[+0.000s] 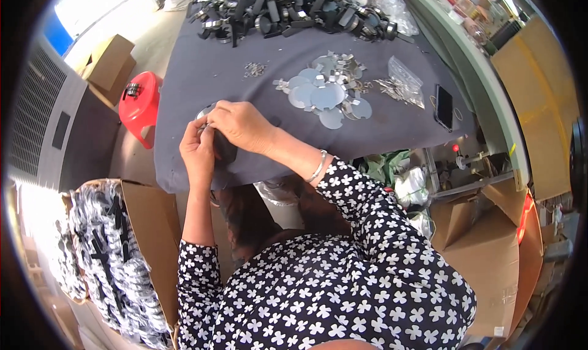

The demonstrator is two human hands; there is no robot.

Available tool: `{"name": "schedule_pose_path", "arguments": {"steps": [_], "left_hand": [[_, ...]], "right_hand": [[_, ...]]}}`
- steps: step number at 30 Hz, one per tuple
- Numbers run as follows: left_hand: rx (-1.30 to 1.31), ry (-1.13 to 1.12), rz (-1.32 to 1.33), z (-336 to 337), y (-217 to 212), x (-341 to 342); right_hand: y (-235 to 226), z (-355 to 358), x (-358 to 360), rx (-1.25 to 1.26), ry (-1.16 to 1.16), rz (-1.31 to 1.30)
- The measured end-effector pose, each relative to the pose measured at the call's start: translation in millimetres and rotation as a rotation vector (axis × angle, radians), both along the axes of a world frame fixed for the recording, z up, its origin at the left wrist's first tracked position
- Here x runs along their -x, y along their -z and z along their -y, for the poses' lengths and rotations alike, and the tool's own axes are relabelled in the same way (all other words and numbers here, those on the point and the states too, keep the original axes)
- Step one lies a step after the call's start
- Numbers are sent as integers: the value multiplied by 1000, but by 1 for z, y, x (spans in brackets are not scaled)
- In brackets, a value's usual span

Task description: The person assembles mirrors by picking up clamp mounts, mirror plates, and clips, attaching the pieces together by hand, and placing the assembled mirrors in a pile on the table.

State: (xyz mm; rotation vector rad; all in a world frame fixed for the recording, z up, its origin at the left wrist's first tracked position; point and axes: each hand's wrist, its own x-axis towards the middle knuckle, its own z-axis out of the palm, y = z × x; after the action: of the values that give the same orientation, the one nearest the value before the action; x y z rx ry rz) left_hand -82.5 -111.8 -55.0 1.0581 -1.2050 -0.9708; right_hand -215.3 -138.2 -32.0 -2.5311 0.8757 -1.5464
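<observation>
My left hand (198,146) and my right hand (240,126) meet near the left front part of the cloth-covered table, both with fingers pinched together. A watch with a dark strap (226,149) is at my fingers. Its round silvery edge shows just beyond them, and my hands cover most of it. My left thumb and fingers close on the watch. The tips of my right fingers press in beside them, and whatever small thing they may hold is hidden. Beyond my hands lies a small heap of tiny metal parts (255,69). Round grey-blue discs with tabs (326,95) are piled to the right.
Many black-strapped watches (288,10) are heaped at the table's far end. A clear bag (405,80) with metal pins and a phone (443,108) lie right. A red stool (139,105) and a carton of wrapped watches (110,252) stand left; an open carton (478,252) stands right.
</observation>
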Motion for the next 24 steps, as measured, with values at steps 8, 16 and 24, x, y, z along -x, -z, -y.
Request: {"name": "schedule_pose_path", "arguments": {"steps": [8, 16, 24], "left_hand": [[-57, -24, 46, 0, -5, -2], [-72, -22, 109, -1, -7, -1], [-69, -12, 127, 6, -1, -5]], "right_hand": [[3, -3, -5, -69, 42, 86], [-27, -11, 156, -71, 592, 124], [-18, -41, 314, -501, 984, -61]]}}
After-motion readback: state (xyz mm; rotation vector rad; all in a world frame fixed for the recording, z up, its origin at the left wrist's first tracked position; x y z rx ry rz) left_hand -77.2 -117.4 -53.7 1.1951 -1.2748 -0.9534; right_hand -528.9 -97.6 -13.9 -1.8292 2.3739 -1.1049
